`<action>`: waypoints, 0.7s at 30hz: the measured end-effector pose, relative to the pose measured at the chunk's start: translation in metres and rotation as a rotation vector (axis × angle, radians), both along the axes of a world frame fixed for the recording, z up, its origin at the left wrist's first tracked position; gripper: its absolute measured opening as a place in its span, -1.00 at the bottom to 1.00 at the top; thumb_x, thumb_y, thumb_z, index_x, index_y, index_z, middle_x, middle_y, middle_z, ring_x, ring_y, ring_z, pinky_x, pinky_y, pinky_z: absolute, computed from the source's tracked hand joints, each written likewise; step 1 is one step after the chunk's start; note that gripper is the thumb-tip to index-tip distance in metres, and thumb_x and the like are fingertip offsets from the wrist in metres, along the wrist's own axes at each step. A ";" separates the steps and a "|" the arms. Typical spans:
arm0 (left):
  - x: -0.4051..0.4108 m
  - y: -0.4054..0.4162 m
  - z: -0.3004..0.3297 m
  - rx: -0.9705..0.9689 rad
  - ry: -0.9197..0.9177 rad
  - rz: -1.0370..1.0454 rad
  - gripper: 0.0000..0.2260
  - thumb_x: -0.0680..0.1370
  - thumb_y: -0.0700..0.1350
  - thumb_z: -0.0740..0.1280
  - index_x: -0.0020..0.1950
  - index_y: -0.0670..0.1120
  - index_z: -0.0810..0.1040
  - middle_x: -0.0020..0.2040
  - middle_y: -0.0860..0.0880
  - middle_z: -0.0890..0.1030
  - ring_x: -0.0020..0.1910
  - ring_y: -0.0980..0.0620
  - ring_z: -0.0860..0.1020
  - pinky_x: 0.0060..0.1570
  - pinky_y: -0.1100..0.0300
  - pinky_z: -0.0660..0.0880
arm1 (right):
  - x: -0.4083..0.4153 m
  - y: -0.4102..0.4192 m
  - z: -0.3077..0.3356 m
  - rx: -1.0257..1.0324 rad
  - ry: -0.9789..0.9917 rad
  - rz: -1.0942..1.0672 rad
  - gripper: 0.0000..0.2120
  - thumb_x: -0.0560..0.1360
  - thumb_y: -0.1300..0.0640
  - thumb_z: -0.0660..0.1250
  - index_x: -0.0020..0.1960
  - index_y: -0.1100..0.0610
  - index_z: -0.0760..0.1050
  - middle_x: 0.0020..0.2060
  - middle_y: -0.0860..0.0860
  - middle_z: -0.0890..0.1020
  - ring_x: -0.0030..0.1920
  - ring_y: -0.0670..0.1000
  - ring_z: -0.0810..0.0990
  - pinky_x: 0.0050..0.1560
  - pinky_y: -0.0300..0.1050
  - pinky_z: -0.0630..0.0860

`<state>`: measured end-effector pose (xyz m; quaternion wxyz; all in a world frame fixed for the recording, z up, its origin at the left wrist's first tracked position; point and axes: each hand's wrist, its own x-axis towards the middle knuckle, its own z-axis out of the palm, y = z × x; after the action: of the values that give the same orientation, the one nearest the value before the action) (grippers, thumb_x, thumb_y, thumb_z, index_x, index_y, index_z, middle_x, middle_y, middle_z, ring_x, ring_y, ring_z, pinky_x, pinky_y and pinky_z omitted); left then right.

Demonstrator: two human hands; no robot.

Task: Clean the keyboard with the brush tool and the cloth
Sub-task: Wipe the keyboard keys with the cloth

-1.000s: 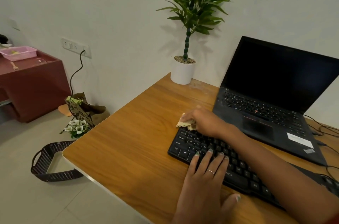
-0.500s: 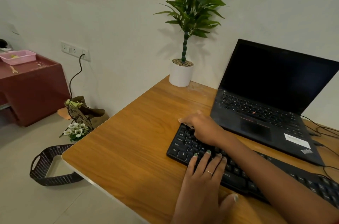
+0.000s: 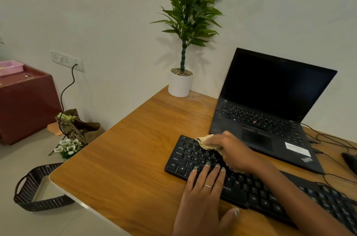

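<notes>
A black keyboard [image 3: 241,183] is lying along the near edge of a wooden desk [image 3: 125,158], with its left end near the middle of the desk. The right hand [image 3: 234,151] is reaching across and pressing a tan cloth [image 3: 205,142] onto the top left keys, and its fingers are curling around the cloth and gripping it. The left hand [image 3: 205,197] is lying flat on the front of the keyboard, with its fingers straight and a little apart, touching the keys, and its thumb is sticking out to the side over the desk's near edge. A thin ring [image 3: 208,186] is sitting on one finger. An open black laptop [image 3: 270,112] is standing just behind the keyboard, by the far edge. A green plant in a white pot [image 3: 180,85] is standing at the far left corner of the desk, by the wall
</notes>
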<state>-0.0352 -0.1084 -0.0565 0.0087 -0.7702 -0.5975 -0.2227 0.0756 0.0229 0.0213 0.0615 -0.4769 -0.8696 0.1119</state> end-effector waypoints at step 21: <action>0.004 -0.008 0.025 -0.239 0.108 -0.036 -0.23 0.46 0.42 -0.31 0.56 0.02 -0.12 0.56 0.11 -0.06 0.54 0.12 -0.04 0.47 0.00 -0.07 | 0.104 -0.109 0.000 0.177 -0.032 -0.470 -0.50 0.50 0.26 0.24 0.38 -0.07 0.30 0.32 -0.16 0.40 0.36 -0.07 0.24 0.38 -0.13 0.22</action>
<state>-0.0317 -0.1161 -0.0315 -0.0550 -0.7873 -0.6045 -0.1086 0.1798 -0.0860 0.0208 0.1138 -0.6604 -0.7422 0.0103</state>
